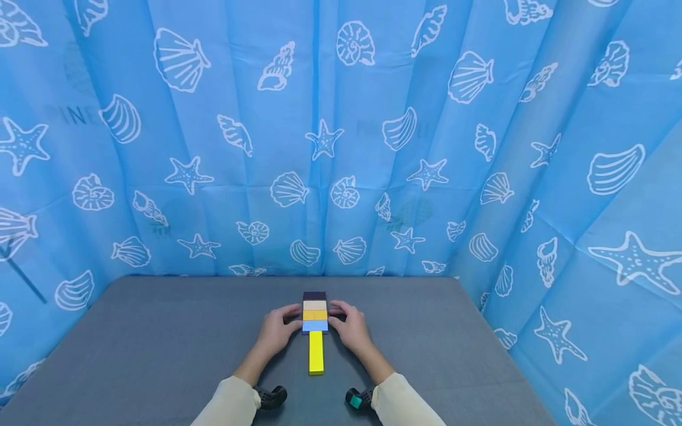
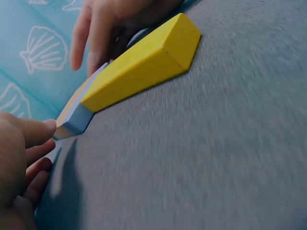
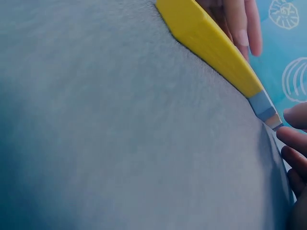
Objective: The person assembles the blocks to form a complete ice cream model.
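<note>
Four-sided wooden-looking blocks lie in a row on the grey table point(image 1: 160, 331): a dark block point(image 1: 314, 295) farthest, then a cream block point(image 1: 314, 305), an orange block point(image 1: 315, 315) and a light blue block point(image 1: 315, 325). A long yellow block point(image 1: 316, 355) extends from the blue one toward the person, like a handle. At the row's left side is the left hand point(image 1: 275, 331), thumb by the blue block, fingers loosely bent. The right hand point(image 1: 351, 329) mirrors it on the right. Both hands' fingertips are at or very near the block sides; firm contact cannot be made out.
A blue curtain point(image 1: 322, 195) with white shells and starfish hangs behind the table and along its right side. Black bands with devices point(image 1: 273, 397) sit on both wrists, near the cream sleeves point(image 1: 230, 403).
</note>
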The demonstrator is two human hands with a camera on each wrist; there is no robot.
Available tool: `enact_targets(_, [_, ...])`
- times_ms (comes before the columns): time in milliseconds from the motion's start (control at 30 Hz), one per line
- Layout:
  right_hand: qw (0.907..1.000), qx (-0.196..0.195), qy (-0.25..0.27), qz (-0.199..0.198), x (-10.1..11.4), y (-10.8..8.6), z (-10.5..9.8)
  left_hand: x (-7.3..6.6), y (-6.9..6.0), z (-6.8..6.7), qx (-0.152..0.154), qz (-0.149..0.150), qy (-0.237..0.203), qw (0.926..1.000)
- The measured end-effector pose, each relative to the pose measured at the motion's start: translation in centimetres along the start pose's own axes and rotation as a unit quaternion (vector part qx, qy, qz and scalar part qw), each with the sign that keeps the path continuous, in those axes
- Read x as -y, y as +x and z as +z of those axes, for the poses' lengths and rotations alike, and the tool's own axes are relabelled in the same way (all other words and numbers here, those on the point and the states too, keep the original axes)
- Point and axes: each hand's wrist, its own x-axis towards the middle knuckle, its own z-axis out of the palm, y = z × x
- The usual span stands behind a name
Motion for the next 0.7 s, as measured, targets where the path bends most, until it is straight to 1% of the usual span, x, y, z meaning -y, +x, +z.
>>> enact_targets(167, [0.9999, 0.005, -0.008, -0.010, -0.6, -1.1, -1.9, 0.9, -0.7, -1.3, -0.014, 0.018, -0.006, 0.9997])
enact_targets(267, [0.9996, 0.000, -0.020, -0.022, -1.0, -1.9, -3.5, 1.5, -1.1, -2.6, -0.020, 0.028, -0.003, 0.9994])
enact_targets(367, [0.9988, -0.010, -0.026, -0.042, -1.5, -2.7, -5.2, 2.3, -1.7, -4.2, -0.021, 0.040, 0.010, 0.9989])
enact_targets(467, [0.9972, -0.025, -0.038, -0.059, -2.3, -3.6, -7.1, 3.2, -2.5, -6.1, -0.024, 0.055, 0.036, 0.9976])
enact_targets(533, [0.9961, -0.034, -0.055, -0.059, -3.0, -4.2, -8.3, 3.8, -3.0, -7.4, -0.029, 0.068, 0.062, 0.9954])
enact_targets(600, [0.9944, -0.035, -0.083, -0.056, -3.8, -4.7, -9.5, 4.2, -3.6, -8.7, -0.033, 0.083, 0.097, 0.9913])
enact_targets(700, [0.9893, -0.019, -0.135, -0.053, -4.7, -5.2, -11.4, 4.9, -4.3, -11.0, -0.041, 0.108, 0.145, 0.9826])
